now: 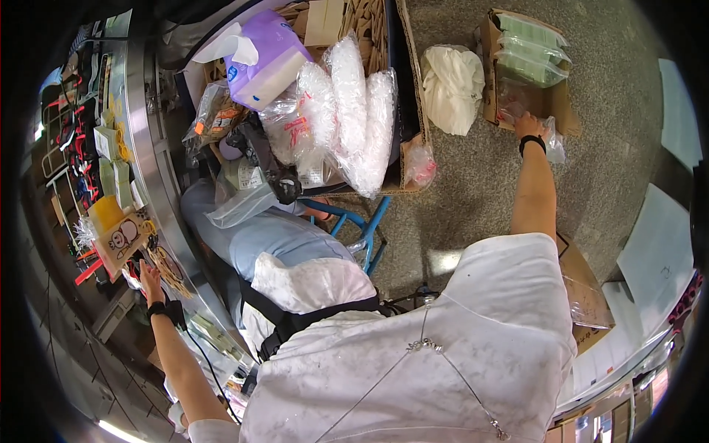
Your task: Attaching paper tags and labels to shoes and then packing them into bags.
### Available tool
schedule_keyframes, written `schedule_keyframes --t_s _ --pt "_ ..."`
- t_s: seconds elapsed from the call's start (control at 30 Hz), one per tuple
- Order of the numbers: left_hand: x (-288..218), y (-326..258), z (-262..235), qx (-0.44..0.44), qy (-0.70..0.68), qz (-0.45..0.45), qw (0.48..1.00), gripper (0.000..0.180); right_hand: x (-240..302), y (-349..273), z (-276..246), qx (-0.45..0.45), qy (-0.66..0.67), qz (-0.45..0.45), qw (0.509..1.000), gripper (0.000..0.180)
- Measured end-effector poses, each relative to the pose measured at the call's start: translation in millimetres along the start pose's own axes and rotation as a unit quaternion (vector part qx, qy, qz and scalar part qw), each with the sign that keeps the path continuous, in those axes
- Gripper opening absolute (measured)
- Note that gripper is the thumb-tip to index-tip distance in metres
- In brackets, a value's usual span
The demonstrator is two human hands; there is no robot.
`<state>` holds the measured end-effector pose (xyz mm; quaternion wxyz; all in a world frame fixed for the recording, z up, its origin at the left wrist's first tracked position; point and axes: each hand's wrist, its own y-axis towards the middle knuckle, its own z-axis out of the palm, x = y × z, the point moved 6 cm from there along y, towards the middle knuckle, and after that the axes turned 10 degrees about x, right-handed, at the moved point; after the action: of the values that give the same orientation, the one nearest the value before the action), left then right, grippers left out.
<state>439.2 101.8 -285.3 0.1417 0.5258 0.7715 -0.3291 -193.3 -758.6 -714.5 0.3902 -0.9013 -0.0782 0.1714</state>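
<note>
My right hand (pixel 529 127) reaches down to the near end of an open cardboard box (pixel 565 111) on the floor, its fingers closed at a crumpled clear plastic bag (pixel 512 101). Packs in clear wrap (pixel 530 52) with pale green contents fill the box's far part. More clear plastic (pixel 554 142) lies against the wrist. On the far left, my left hand (pixel 151 283) is at the edge of the metal table, fingers bent together beside a printed card (pixel 122 240) and small looped items (pixel 168 269). What those fingers hold, if anything, is too small to make out.
A large carton (pixel 415 159) holds a purple tissue pack (pixel 267 59) and white padded bundles (pixel 347 96). Beside it sit a cream plastic bag (pixel 453 88) and a blue stool frame (pixel 375 235). Goods crowd the metal table (pixel 144 111); a cable (pixel 209 362) trails by my left forearm.
</note>
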Motion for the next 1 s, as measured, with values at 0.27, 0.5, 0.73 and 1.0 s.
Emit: schedule_keyframes --t_s 0.27,0.5,0.73,1.0 --pt "-25 -32 9 0.002 0.113 -0.006 0.994 0.05 -9 5 -6 -0.09 0.033 -0.015 0.995 0.033" --pt "-34 -47 3 0.022 0.1 -0.019 0.995 0.05 -8 21 -4 -0.089 0.043 -0.07 0.993 0.034" --pt "-42 -67 6 0.04 0.114 -0.037 0.992 0.047 0 14 -1 -0.09 0.07 -0.089 0.989 0.037" --pt "-51 -75 -13 0.015 0.134 -0.028 0.99 0.041 -3 25 -47 -0.307 0.22 -0.159 0.912 0.02"
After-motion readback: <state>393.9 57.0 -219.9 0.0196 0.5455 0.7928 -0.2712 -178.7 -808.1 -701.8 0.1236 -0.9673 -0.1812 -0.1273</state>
